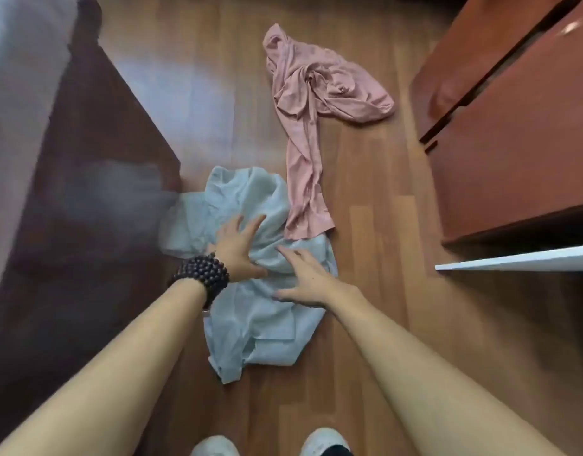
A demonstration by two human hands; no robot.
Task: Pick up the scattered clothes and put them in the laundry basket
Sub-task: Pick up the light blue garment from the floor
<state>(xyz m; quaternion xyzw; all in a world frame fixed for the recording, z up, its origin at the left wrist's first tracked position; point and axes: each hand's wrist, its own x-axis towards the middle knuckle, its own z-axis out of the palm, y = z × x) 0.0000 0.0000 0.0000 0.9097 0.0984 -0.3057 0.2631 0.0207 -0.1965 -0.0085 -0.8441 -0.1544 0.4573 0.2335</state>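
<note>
Both hands [270,261] on pale blue garment [250,317], fingertips blurred

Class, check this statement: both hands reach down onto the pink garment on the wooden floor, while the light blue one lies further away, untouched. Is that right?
Not quite: the colours are swapped. In the head view, the left hand and right hand rest with spread fingers on the light blue garment on the wooden floor, while the pink garment lies further away, untouched.

I count two garments on the floor [366,192]: one blue shirt [250,317], one pink shirt [303,103]; also two shoes near it.
</note>
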